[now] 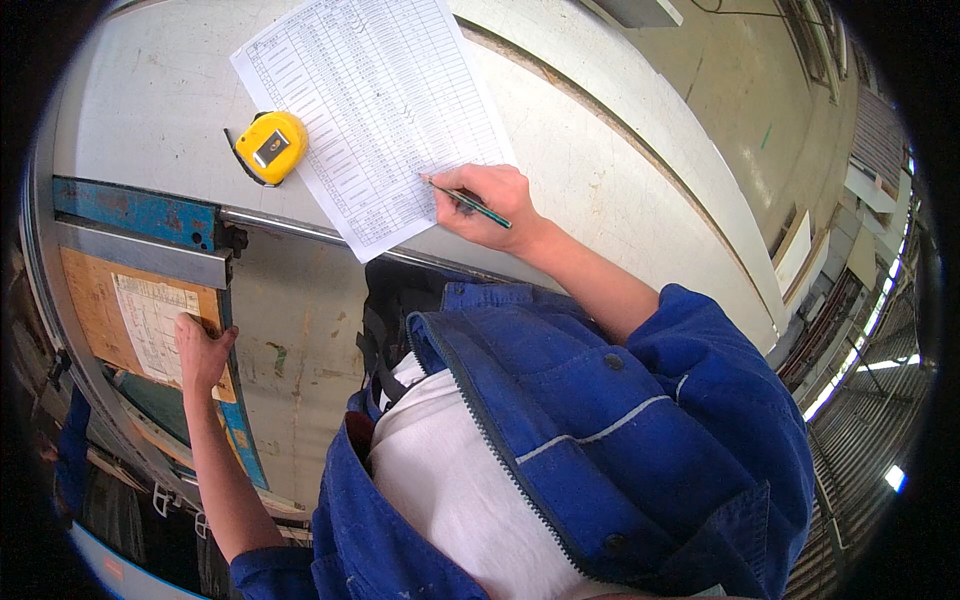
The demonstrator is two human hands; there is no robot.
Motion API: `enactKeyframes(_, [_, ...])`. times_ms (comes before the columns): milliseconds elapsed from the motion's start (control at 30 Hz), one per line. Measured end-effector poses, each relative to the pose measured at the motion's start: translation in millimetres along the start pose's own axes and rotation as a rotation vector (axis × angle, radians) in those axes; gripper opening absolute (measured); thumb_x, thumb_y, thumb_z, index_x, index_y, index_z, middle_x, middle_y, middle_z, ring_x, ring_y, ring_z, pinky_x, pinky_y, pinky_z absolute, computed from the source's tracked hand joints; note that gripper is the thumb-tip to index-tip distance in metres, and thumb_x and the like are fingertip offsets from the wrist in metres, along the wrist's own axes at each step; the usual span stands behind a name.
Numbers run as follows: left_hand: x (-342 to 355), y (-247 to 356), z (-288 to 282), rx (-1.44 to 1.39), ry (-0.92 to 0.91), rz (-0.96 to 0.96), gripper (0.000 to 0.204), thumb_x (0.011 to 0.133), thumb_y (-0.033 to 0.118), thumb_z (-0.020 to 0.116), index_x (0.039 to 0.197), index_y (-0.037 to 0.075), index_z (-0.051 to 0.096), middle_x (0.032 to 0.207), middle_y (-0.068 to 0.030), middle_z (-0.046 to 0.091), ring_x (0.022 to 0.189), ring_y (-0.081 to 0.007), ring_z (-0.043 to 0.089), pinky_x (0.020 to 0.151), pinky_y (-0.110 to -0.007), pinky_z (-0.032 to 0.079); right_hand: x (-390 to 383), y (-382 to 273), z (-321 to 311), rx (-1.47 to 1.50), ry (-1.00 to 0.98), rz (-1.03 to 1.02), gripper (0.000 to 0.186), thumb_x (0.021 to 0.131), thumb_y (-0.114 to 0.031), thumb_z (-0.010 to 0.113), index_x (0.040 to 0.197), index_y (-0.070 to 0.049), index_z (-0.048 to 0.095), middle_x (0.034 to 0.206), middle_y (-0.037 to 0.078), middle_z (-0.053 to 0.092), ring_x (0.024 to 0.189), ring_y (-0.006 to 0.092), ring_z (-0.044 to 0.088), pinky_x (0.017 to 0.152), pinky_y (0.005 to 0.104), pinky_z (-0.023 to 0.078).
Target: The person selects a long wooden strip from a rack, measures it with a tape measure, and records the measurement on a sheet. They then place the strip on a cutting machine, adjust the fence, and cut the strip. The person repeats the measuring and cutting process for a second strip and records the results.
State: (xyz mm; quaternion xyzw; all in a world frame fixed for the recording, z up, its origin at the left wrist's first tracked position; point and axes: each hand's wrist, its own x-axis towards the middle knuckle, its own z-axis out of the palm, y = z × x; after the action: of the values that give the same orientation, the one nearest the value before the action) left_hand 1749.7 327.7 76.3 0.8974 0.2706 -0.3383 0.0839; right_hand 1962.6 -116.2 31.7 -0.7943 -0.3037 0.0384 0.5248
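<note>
My right hand (pixel 485 205) is closed round a dark green pencil (pixel 492 214). Its tip touches a printed table sheet (pixel 385 110) lying on the pale work surface (pixel 590 150). Handwritten marks show in some of the sheet's columns. Left of the paper, against its edge, sits a yellow tape measure (pixel 270 148). Lower left, my left hand (pixel 205 352) grips the edge of a wooden board (pixel 90 300), fingers curled over it and thumb at its right side. Under those fingers a smaller written paper (pixel 150 325) lies on the board; the fingertips are partly hidden.
A blue, worn metal beam (pixel 135 212) and a grey metal bar (pixel 145 255) run above the wooden board. A metal rail (pixel 290 225) edges the work surface near my body. Pale panels (pixel 795 250) lean at the far right, beside the corrugated wall (pixel 870 480).
</note>
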Motion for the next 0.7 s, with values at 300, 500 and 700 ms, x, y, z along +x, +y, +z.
enactKeyframes(300, [1.0, 0.0, -1.1, -0.019, -0.014, -0.020, 0.063, 0.075, 0.024, 0.089, 0.106, -0.005, 0.043, 0.107, -0.0294, 0.053, 0.106, -0.0463, 0.053, 0.094, -0.051, 0.044, 0.2, -0.6, 0.8, -0.011, 0.006, 0.019, 0.010, 0.080, -0.002, 0.075, 0.090, -0.004, 0.070, 0.067, 0.008, 0.068, 0.059, 0.0199, 0.069, 0.054, 0.0301, 0.053])
enactKeyframes(500, [0.0, 2.0, -1.9, 0.000, -0.024, -0.024, 0.063, 0.075, 0.024, 0.089, 0.108, -0.005, 0.043, 0.110, -0.0288, 0.052, 0.109, -0.0463, 0.051, 0.096, -0.051, 0.043, 0.4, -1.4, 0.4, -0.005, 0.003, 0.012, 0.011, 0.081, -0.002, 0.075, 0.090, -0.003, 0.070, 0.068, 0.009, 0.068, 0.059, 0.0195, 0.069, 0.054, 0.0301, 0.054])
enactKeyframes(700, [-0.6, 1.2, -0.8, 0.019, -0.014, -0.004, 0.065, 0.076, 0.025, 0.089, 0.110, -0.006, 0.044, 0.111, -0.0284, 0.052, 0.109, -0.0461, 0.051, 0.096, -0.050, 0.043, 1.3, -2.3, -0.4, 0.012, 0.003, 0.022, 0.011, 0.081, -0.002, 0.074, 0.090, -0.003, 0.069, 0.069, 0.008, 0.068, 0.059, 0.0196, 0.069, 0.054, 0.0300, 0.054])
